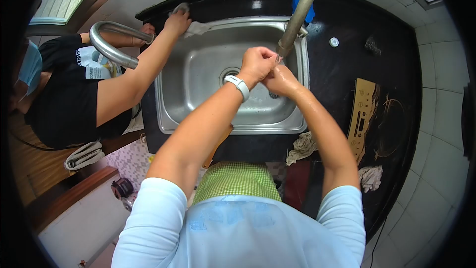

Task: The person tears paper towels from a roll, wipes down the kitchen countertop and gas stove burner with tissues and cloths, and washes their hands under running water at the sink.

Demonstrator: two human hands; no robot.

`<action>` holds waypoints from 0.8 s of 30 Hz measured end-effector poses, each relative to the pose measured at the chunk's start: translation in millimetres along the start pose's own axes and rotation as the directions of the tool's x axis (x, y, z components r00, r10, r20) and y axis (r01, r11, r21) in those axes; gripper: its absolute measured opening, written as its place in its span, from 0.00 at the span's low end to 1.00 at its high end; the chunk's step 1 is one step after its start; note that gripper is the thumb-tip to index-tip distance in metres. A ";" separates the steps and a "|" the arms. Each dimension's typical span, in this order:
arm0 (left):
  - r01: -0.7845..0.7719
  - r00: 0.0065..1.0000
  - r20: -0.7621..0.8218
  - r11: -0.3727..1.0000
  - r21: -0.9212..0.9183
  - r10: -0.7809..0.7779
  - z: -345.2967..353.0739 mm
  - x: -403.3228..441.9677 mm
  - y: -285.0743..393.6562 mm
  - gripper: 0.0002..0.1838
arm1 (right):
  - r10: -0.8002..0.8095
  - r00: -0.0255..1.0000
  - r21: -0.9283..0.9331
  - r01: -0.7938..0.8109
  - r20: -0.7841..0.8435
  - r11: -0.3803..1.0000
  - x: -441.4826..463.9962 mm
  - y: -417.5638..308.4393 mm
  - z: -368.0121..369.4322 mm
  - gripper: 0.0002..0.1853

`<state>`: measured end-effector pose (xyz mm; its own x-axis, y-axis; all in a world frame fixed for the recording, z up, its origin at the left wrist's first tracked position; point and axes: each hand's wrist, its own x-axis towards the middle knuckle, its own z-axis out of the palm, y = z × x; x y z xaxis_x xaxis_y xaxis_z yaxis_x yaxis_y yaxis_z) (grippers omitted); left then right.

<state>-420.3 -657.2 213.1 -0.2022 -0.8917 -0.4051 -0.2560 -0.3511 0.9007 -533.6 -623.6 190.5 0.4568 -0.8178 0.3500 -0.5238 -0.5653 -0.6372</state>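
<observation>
Both my hands meet over the right part of a steel sink (198,69), just below the spout of a curved faucet (297,20). My left hand (258,64), with a white band (238,87) on its wrist, has its fingertips pinched together near the spout; what they hold, if anything, is too small to name. Close against it, my right hand (282,80) is curled, its fingers mostly hidden behind the left one. The right hand and forearm look wet. A dark scrubber-like thing shows partly beneath the right hand.
At the left, a co-worker's hand (179,22) presses a grey cloth on the black counter behind the sink. A second curved metal faucet (106,49) stands there. Rags (303,148), a gold panel (362,119), a white cap (334,42) and a wire scrubber (373,46) lie right.
</observation>
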 end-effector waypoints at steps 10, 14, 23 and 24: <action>0.391 0.854 0.034 0.597 -0.700 -0.519 10.3 -12.2 -40.5 0.10 | 0.895 0.419 0.981 0.040 0.156 -0.190 25.5 53.6 -22.3 0.25; 0.402 0.846 0.070 0.546 -0.735 -0.528 11.8 -10.3 -54.2 0.10 | 0.907 0.393 0.966 0.136 0.151 -0.220 35.1 63.4 -13.3 0.16; 0.458 0.843 0.195 0.477 -0.750 -0.502 11.1 -26.4 -48.8 0.07 | 0.927 0.372 0.999 -0.028 0.048 -0.040 28.8 49.2 -6.8 0.16; 0.445 0.850 0.207 0.449 -0.775 -0.485 11.5 -27.1 -47.7 0.07 | 0.910 0.403 0.995 -0.022 0.100 -0.100 28.9 54.1 -10.7 0.16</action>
<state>-413.5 -613.0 179.3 -0.2430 -0.5282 -0.8136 0.5271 -0.7760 0.3463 -556.4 -678.9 173.5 -0.2202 -0.8330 -0.5075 0.7577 0.1816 -0.6268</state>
